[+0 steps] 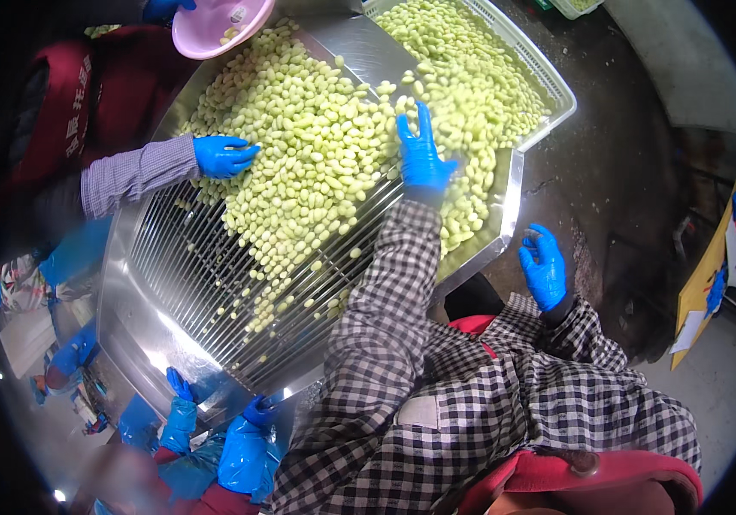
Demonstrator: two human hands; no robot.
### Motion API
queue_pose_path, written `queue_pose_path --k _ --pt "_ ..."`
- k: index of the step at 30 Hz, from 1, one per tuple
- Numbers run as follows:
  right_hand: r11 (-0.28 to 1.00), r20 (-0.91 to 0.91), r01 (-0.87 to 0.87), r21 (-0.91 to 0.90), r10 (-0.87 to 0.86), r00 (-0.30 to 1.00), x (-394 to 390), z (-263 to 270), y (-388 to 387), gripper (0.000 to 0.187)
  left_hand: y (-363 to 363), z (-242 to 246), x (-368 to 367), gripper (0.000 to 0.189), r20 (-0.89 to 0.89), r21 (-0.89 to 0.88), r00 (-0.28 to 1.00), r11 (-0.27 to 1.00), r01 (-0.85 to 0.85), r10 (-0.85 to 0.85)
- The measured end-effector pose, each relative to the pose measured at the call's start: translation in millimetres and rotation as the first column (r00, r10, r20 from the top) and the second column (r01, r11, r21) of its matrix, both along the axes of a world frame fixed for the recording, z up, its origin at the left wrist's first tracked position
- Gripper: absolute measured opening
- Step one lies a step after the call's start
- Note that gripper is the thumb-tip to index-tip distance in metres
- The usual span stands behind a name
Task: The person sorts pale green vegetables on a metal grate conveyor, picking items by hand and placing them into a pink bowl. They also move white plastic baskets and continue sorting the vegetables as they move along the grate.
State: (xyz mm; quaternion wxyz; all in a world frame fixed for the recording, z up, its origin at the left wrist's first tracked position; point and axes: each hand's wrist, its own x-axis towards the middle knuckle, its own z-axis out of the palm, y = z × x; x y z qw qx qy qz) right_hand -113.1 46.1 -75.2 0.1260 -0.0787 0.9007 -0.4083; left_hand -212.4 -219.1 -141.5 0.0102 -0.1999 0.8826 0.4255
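My left hand (424, 151), in a blue glove, has its fingers spread over oval pale-green fruits that look like grapes (303, 129). They lie heaped on a metal bar grate (181, 257) set in a stainless steel sorting table (124, 283). Right of that hand, more fruits fill a metal chute and a white plastic crate (564, 96); some look blurred. Away from the fruits, my right hand (543, 267), also gloved in blue, is raised beside the table's edge, fingers loosely bent and apart, holding nothing visible.
At left, a co-worker's gloved hand (223, 156) touches the heap. Another blue glove is at a pink plastic bowl (220, 29) above it. More people's gloved hands (179, 384) are at the table's lower edge. A yellow board (706, 283) stands at far right.
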Motion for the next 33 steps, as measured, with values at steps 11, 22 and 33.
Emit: queue_pose_path --k 11,22,33 --pt "0.995 0.112 0.072 -0.075 -0.063 0.992 8.1 -7.6 24.9 0.037 -225.9 47.1 311.8 0.145 0.574 -0.779 0.489 0.622 0.08 0.656" --pt "0.996 0.347 0.091 -0.002 -0.085 0.934 -1.3 8.8 9.8 0.036 -189.3 -1.3 181.0 0.153 0.267 -0.598 0.948 0.801 0.023 0.172" --pt "0.977 0.279 0.128 -0.168 -0.077 0.957 29.2 -30.1 50.2 0.038 -79.6 -14.2 -31.2 0.134 0.054 -0.299 0.993 0.948 0.112 -0.101"
